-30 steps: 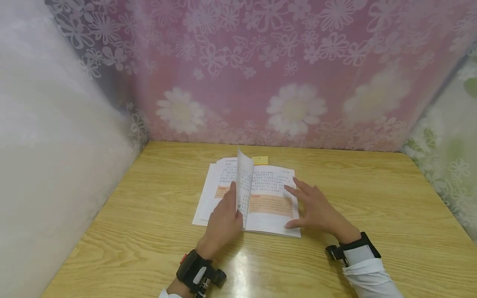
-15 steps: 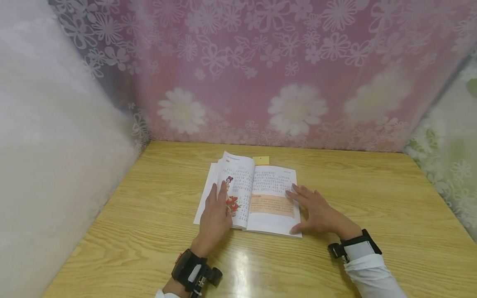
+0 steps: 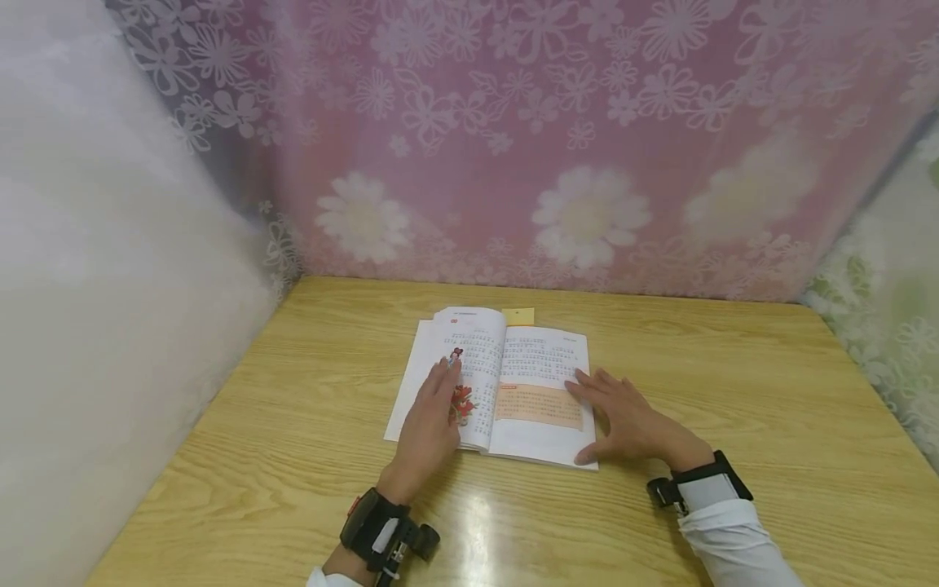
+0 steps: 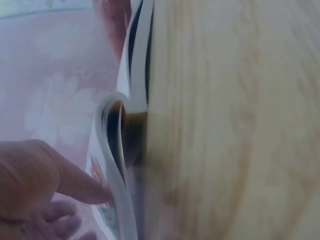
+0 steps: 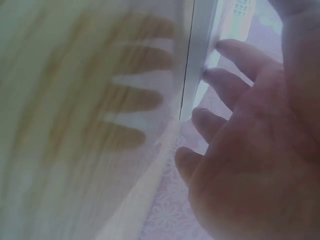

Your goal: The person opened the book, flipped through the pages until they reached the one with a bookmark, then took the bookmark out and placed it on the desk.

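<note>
An open book (image 3: 543,444) lies on the wooden table, its left page (image 3: 480,326) printed with text, a small figure and red flowers. My left hand (image 3: 428,424) rests on that page with its fingers extended, covering part of the picture. In the left wrist view the left thumb (image 4: 82,182) presses on the page, and the pages bow up near the spine. My right hand (image 3: 623,420) lies at the book's right edge, fingers spread and thumb near the lower corner. The right wrist view has the right fingers (image 5: 232,82) beside the edge of the pages.
A yellow tab (image 3: 519,316) sticks out past the book's top edge. The wooden table (image 3: 293,489) extends on all sides. A pink flowered curtain (image 3: 469,163) hangs behind it, and a pale sheet (image 3: 132,285) stands at the left.
My left hand has carried an upright page over to the left and laid it down, which brought the flower picture into view. The right hand stays nearly still at the book's right edge.
</note>
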{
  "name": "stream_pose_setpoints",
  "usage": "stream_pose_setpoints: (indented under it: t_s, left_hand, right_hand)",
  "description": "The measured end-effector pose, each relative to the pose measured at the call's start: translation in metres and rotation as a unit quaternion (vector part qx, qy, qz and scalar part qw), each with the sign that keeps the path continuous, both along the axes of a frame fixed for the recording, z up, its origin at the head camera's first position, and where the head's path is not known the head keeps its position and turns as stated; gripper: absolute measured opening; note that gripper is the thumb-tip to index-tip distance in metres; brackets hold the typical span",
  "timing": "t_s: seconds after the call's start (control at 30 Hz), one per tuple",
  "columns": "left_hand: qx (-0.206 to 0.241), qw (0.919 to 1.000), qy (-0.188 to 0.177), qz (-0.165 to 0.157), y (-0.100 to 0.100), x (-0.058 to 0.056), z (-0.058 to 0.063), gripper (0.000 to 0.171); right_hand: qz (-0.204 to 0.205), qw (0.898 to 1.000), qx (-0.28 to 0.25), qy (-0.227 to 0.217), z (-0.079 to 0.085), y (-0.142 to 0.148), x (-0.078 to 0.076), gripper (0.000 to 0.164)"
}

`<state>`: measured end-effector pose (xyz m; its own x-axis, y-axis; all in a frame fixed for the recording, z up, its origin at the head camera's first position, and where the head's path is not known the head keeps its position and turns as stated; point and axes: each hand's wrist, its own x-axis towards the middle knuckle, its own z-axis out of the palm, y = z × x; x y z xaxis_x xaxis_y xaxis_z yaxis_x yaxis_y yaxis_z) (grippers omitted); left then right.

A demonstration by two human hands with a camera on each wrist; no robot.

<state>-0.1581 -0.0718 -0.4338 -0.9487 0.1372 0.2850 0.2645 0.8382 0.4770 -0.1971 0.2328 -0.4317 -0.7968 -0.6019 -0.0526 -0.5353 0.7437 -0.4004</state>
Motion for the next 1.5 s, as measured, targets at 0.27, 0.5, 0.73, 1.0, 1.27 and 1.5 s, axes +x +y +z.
stream_pose_setpoints:
  t_s: [0.27,0.5,0.73,1.0,1.27,1.5]
  left_hand:
    - [0.000,0.9987,-0.008,-0.051,0.000,0.003,0.002,0.037]
    - [-0.036,0.9961,-0.002,-0.081,0.007,0.007,0.006,0.041]
    - [-0.064,0.9929,-0.074,-0.068,0.024,0.010,0.010,0.083]
    - [-0.137,0.9882,-0.028,-0.063,0.039,0.008,0.003,0.086]
    - [-0.151,0.9870,0.026,-0.048,0.043,0.009,0.004,0.051]
    - [-0.114,0.9920,0.010,-0.054,0.041,0.008,0.006,0.055]
  right_hand:
    - [-0.011,1.000,0.001,-0.006,0.000,0.000,-0.003,0.094]
    - [-0.028,0.999,-0.001,0.019,0.002,-0.003,-0.004,0.088]
    - [-0.061,0.996,-0.033,0.047,0.002,-0.004,-0.003,0.081]
    - [-0.061,0.992,-0.053,0.101,0.009,-0.008,-0.004,0.081]
    - [-0.054,0.987,-0.077,0.128,0.019,-0.013,-0.003,0.083]
    - [-0.068,0.986,-0.084,0.123,0.023,-0.010,0.001,0.100]
